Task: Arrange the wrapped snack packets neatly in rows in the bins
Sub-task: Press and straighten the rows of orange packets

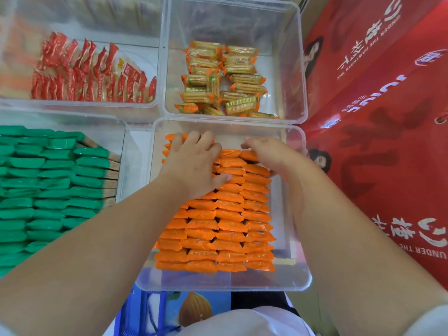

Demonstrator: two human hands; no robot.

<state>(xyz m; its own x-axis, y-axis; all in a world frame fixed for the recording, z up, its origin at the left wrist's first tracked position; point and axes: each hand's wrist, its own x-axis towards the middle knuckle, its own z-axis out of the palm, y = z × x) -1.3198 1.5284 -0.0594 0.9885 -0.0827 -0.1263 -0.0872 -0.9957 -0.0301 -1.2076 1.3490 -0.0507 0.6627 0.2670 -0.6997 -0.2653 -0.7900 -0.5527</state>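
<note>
Both hands down on orange snack packets [218, 214] in near-right clear bin [223, 283].
Presses left hand [194, 163] flat, fingers spread, on far-left rows; curls right hand [266, 154] over far end of right-hand rows, cannot tell whether pinching a packet. Packed in four tight rows from near wall almost to far wall. Beyond, second bin [300, 69] with yellow biscuit packets [218, 78] lying loose; red packets [92, 73] upright in far-left bin; green packets [48, 190] stacked in rows near left; red cartons [375, 117] along right.

Four clear bins [223, 285] — one each of red packets [84, 73], yellow packets [225, 78], green packets [48, 190], orange packets [218, 229] — two hands [194, 163].
</note>
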